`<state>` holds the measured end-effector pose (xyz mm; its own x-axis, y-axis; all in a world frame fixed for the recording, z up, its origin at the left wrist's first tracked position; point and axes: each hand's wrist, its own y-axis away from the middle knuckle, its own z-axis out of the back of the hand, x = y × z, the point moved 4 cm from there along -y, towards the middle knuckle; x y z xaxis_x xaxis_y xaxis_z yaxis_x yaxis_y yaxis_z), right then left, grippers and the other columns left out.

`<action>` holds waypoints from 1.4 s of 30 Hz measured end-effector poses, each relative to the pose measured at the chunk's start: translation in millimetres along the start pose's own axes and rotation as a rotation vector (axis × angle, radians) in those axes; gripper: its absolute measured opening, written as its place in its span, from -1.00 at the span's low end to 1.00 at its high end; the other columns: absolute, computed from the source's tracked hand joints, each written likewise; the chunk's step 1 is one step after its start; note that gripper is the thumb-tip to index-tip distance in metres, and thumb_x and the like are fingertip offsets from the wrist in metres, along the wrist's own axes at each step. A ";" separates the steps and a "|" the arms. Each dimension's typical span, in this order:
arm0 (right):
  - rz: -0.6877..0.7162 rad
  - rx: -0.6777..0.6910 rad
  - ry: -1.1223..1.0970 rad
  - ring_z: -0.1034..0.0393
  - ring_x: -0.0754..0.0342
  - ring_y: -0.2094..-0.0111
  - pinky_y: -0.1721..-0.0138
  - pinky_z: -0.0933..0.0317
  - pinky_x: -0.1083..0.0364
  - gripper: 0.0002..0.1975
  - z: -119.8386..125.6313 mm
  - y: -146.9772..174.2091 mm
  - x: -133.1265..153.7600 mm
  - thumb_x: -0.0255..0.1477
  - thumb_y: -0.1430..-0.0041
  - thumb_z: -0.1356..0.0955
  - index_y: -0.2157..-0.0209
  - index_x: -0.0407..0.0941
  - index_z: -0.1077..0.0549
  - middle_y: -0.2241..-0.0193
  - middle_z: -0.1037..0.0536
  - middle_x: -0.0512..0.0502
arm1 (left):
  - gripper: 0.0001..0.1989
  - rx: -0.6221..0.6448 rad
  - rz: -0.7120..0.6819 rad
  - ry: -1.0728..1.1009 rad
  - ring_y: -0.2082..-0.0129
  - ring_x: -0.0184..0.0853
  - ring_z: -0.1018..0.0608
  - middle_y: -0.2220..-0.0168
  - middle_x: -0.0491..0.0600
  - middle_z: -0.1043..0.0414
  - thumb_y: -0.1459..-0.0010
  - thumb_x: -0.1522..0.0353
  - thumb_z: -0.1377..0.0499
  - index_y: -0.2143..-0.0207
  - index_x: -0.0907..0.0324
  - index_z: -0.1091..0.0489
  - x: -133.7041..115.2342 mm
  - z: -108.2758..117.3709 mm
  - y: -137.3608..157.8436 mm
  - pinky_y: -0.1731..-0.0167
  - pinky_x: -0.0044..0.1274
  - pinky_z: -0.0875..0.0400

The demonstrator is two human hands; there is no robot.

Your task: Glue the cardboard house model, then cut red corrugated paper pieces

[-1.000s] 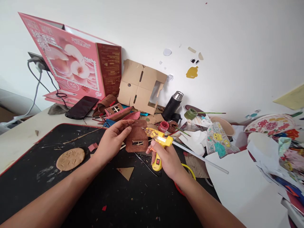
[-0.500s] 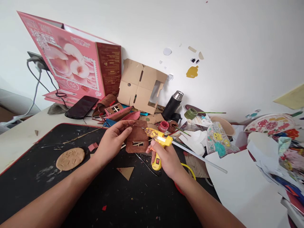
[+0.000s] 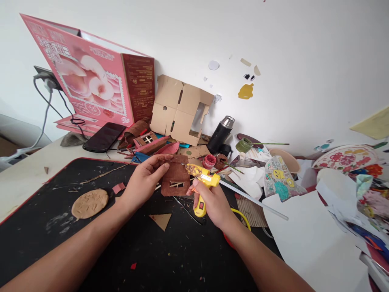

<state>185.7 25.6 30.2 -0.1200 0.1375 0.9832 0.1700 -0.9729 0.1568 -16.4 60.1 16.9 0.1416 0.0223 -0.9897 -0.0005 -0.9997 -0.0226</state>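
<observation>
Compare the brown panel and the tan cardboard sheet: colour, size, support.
Colour: brown panel is dark reddish brown; tan cardboard sheet is plain tan.
Size: the brown panel looks smaller than the tan cardboard sheet.
Support: left hand holds the brown panel; tan cardboard sheet stands by the wall.
Both have cut-out openings.

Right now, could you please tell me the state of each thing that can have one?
Glue gun: gripped in the right hand; switch position unclear.
Brown panel: held by the left hand, window cut through.
Glue stick: sticking out behind the glue gun.
Phone: screen dark.
Red jar: open.
Plug: in the socket.
Bottle: silver top uppermost, sealing unclear.
Pink box: standing.
</observation>
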 end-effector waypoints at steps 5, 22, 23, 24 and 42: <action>0.003 -0.014 -0.004 -0.33 0.14 0.65 0.54 -0.21 0.11 -0.58 0.8 0.2 -0.2 -0.02 -0.20 -0.41 0.43 -0.11 -0.53 0.51 -0.60 -0.07 | -0.41 -0.004 0.012 0.034 0.00 -0.01 -0.71 -0.02 0.11 -0.71 -0.08 -0.05 -0.45 -0.01 0.15 -0.59 1.1 0.3 -1.2 0.07 -0.31 -0.68; -0.021 -0.002 -0.025 -0.34 0.14 0.64 0.54 -0.22 0.12 -0.56 -5.2 0.2 -6.0 0.01 -0.19 -0.44 0.42 -0.11 -0.52 0.49 -0.60 -0.05 | -0.45 0.011 -0.002 -0.029 0.10 -0.06 -0.71 0.02 0.10 -0.71 -0.11 -0.05 -0.42 0.00 0.10 -0.62 4.0 -0.3 -1.8 0.09 -0.29 -0.67; -0.019 0.004 -0.016 -0.34 0.14 0.64 0.53 -0.23 0.12 -0.56 -5.5 0.3 -5.9 0.01 -0.20 -0.43 0.42 -0.11 -0.52 0.50 -0.59 -0.05 | -0.45 0.013 -0.003 -0.034 0.09 -0.05 -0.71 0.01 0.11 -0.71 -0.11 -0.05 -0.41 -0.01 0.10 -0.62 4.0 -0.4 -1.8 0.08 -0.28 -0.67; -0.018 0.006 -0.010 -0.34 0.14 0.64 0.53 -0.24 0.12 -0.55 -5.7 0.3 -5.9 0.02 -0.21 -0.43 0.42 -0.11 -0.52 0.50 -0.59 -0.04 | -0.45 0.014 -0.005 -0.038 0.08 -0.04 -0.71 0.01 0.11 -0.71 -0.12 -0.06 -0.41 -0.02 0.10 -0.62 3.9 -0.5 -1.7 0.08 -0.28 -0.67; -0.011 -0.038 -0.019 -0.34 0.12 0.63 0.52 -0.21 0.10 -0.55 -1.2 0.3 -7.4 0.01 -0.19 -0.44 0.45 -0.11 -0.53 0.50 -0.60 -0.09 | -0.45 0.021 0.011 -0.033 0.06 -0.01 -0.73 0.03 0.11 -0.72 -0.11 -0.07 -0.41 0.02 0.11 -0.62 -0.8 -1.3 -0.6 0.10 -0.29 -0.69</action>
<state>185.5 24.1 22.8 -0.1027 0.1518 0.9831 0.1314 -0.9776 0.1646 -15.3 60.6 17.9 0.1090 0.0119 -0.9940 -0.0224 -0.9996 -0.0145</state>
